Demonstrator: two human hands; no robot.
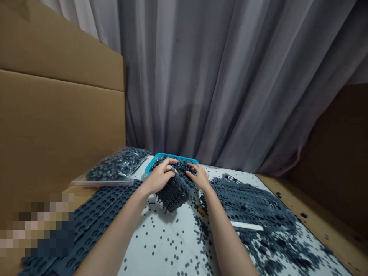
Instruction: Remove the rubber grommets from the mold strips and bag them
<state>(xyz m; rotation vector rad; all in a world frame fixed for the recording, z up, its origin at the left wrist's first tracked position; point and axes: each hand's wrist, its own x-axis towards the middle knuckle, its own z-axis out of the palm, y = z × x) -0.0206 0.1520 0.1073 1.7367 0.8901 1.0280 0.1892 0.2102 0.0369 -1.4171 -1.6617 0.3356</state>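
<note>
A dark rubber sheet point(176, 193) with rows of round, ring-shaped bumps is tilted in front of a blue basket point(149, 167). My left hand point(161, 178) grips its upper left edge, thumb on the near side and index finger stretched over the basket. At the upper right edge, my right hand point(200, 177) holds the sheet between thumb and fingers; the other fingers are partly hidden. Small dark rubber pieces point(181, 166) fill the basket just beyond my fingertips.
Left lie a clear zip bag point(115, 165) of dark pieces and unpunched-looking rubber sheets point(94, 214). Right are perforated sheets point(250, 199), a white strip point(247, 225) and a yellow-handled tool point(202, 212). Small discs point(169, 245) litter the white table. Cardboard point(63, 122) and a curtain point(184, 76) enclose it.
</note>
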